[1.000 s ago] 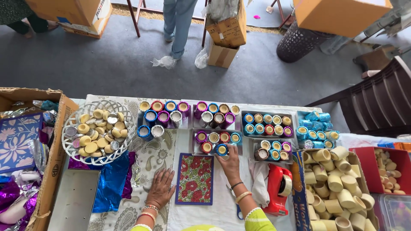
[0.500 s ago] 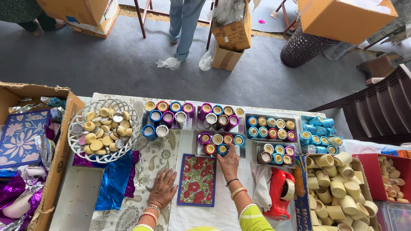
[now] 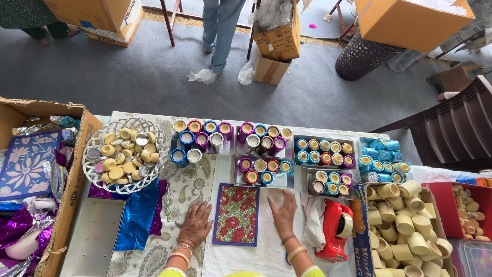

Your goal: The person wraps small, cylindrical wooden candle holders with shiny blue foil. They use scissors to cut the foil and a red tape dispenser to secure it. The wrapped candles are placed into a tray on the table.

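Note:
My left hand [image 3: 196,223] lies flat on the patterned tablecloth, its fingers touching the left edge of a red floral box lid [image 3: 237,214]. My right hand [image 3: 283,214] rests open on the white cloth just right of that lid, below a small tray of foil-wrapped cups [image 3: 263,171]. More trays of coloured foil-wrapped cups [image 3: 324,152] line the far side of the table. Neither hand holds anything.
A white wire basket of yellow discs [image 3: 124,154] stands at the left, over blue foil [image 3: 138,217]. A cardboard box of foil and lids [image 3: 31,169] sits far left. A red tape dispenser [image 3: 335,230] and a box of plain cups [image 3: 405,225] lie right. A person's legs [image 3: 220,25] stand beyond the table.
My right hand has drawn back from the small tray of cups toward me and now rests on the white cloth. My left hand has stayed in place.

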